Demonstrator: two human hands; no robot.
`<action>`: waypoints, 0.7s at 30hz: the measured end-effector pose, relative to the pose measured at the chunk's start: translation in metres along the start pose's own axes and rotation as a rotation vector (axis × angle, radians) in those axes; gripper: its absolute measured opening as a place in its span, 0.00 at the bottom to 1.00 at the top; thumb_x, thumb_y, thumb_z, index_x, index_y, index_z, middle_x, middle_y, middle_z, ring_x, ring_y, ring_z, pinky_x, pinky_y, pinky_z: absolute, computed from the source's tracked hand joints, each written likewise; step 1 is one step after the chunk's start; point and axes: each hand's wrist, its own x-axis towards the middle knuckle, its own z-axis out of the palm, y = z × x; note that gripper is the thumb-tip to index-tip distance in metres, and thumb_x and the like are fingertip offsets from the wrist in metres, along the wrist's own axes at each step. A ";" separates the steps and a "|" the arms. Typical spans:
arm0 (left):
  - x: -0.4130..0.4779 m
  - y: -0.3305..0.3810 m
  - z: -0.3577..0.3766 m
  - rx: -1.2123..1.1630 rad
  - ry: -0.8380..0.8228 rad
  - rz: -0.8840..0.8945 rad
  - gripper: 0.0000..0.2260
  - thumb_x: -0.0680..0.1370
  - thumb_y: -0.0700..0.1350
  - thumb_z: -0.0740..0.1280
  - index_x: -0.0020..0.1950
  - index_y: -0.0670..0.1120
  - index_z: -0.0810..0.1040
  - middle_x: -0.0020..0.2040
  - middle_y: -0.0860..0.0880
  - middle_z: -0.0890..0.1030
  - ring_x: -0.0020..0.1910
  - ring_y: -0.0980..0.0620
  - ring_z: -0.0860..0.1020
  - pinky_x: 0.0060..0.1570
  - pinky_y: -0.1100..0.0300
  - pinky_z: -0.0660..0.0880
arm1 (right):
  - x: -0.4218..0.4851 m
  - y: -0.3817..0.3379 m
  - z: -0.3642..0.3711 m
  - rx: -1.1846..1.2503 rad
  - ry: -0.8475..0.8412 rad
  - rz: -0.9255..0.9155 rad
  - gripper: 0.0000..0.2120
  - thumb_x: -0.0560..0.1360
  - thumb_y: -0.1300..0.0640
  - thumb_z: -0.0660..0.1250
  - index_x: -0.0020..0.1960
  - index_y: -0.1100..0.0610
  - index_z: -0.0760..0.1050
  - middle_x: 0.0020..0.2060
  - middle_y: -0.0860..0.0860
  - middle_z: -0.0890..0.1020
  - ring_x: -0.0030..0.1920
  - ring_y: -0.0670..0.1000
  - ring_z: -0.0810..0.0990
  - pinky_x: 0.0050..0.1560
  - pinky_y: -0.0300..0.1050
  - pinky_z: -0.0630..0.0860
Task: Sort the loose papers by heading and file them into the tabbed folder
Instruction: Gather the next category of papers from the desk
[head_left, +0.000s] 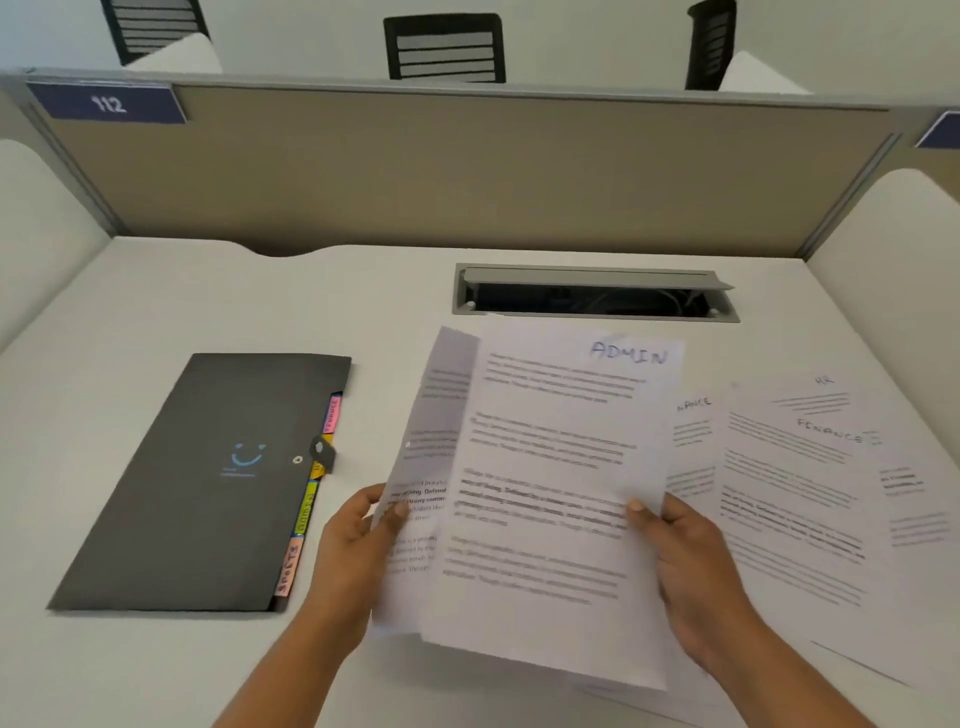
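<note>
- Left hand (358, 525) pinched a white printed sheet (415, 467); right hand (685, 551) gripped the white "ADMIN" sheet (550, 467)
- Closed black tabbed folder (208, 478) lay left on the white desk (156, 675)

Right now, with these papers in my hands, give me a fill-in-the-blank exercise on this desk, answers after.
The front sheet, pinched by the right hand, is headed ____.
The left hand grips the rear sheet; the tabbed folder lies to that hand's ____.
The blue partition sign reads ____.
The loose sheets beside the right hand show HR and ____.
Answers: ADMIN; left; 112; FINANCE.
</note>
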 end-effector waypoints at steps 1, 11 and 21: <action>-0.007 0.002 0.003 -0.064 -0.047 -0.026 0.08 0.79 0.42 0.66 0.58 0.46 0.77 0.50 0.43 0.85 0.47 0.39 0.84 0.50 0.39 0.79 | 0.001 -0.001 0.006 -0.013 -0.014 -0.015 0.09 0.79 0.60 0.66 0.55 0.55 0.83 0.49 0.51 0.87 0.51 0.53 0.85 0.60 0.55 0.78; -0.040 0.019 0.023 -0.114 -0.241 -0.191 0.16 0.80 0.55 0.60 0.53 0.47 0.82 0.47 0.41 0.85 0.42 0.43 0.85 0.42 0.48 0.80 | -0.004 -0.007 0.027 -0.067 -0.227 0.015 0.09 0.79 0.59 0.66 0.58 0.55 0.80 0.51 0.52 0.87 0.52 0.54 0.86 0.56 0.55 0.81; -0.028 0.042 0.011 -0.035 -0.299 0.347 0.16 0.63 0.48 0.80 0.49 0.50 0.86 0.50 0.44 0.85 0.49 0.45 0.84 0.44 0.55 0.81 | -0.006 -0.022 0.022 -0.113 -0.343 -0.255 0.13 0.71 0.58 0.73 0.54 0.58 0.84 0.50 0.53 0.87 0.53 0.55 0.85 0.55 0.53 0.81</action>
